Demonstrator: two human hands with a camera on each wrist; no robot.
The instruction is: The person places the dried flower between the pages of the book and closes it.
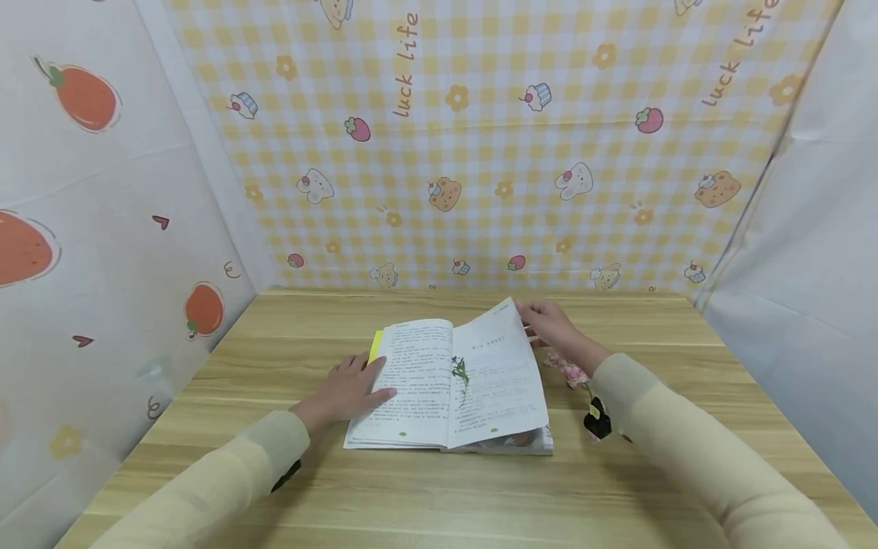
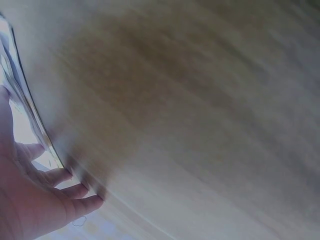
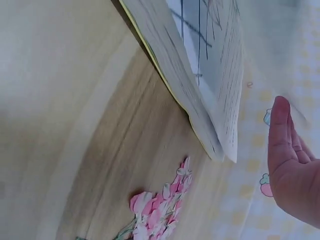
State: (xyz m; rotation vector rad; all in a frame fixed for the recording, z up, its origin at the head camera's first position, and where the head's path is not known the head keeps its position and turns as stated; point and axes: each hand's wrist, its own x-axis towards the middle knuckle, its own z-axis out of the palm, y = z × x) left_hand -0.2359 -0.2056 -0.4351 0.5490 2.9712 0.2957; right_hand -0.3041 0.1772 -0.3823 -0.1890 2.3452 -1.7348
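An open book with printed pages lies on the table. My left hand rests on the outer edge of its left page, fingers spread; the left wrist view shows its fingertips over the cover's edge. At the upper right corner, my right hand pinches a page, which slants up off the book. A small green sprig with a dark bloom lies along the inner fold. Under the raised page, the right wrist view shows a page with a dark line drawing.
Pink flowers on a stem lie on the wooden table, right of the book and below my right hand. A black item with a yellow patch sits beside my right sleeve. A yellow checked cloth hangs behind the table.
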